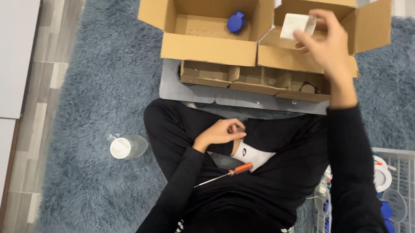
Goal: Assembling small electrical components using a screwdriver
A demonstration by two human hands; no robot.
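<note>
Right hand (324,42) raised over the right cardboard box (372,26), fingers (306,39) pinching a small white square part (297,25) held above the box opening. Left hand (220,133) rests on the crossed legs, fingers curled loosely, holding nothing visible. Orange-handled screwdriver (225,174) lies on the lap just below the left fingers. Left cardboard box (208,50), beside the right fingers, contains a blue round part (236,22). Clear bottle (127,147) on the rug, left of the left fingers.
</note>
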